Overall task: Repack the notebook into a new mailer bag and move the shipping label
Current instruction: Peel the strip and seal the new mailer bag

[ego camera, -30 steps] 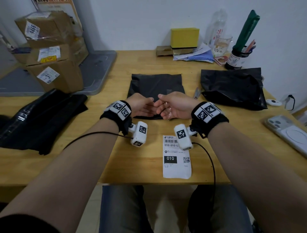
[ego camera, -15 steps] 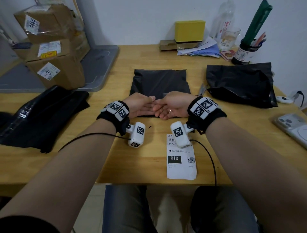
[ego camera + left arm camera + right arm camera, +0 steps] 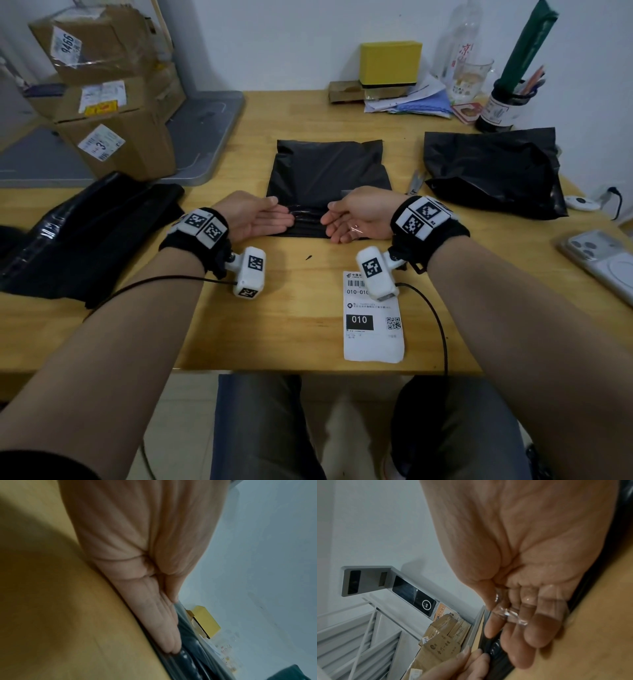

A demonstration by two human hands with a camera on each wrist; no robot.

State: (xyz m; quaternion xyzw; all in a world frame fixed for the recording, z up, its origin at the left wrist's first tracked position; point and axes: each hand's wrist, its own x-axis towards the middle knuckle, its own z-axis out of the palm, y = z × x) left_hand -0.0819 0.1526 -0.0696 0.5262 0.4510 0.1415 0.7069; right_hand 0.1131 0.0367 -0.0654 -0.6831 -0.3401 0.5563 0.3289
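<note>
A flat black mailer bag lies mid-table, its folded flap at the near end. My left hand has straight fingers, and its little-finger edge presses on the flap's left part. My right hand rests on the flap's right part the same way. A clear plastic strip lies across the right hand's fingers under the thumb. A white shipping label lies on the table near the front edge, partly under the right wrist camera. No notebook is in sight.
A crumpled black bag lies at the right, with scissors beside it and a phone further right. Black bags are heaped at the left, before stacked cardboard boxes. A yellow box, papers and jars line the back.
Both hands met at the middle of the flap and have slid apart along it, left hand leftward, right hand rightward. The label has not moved.
</note>
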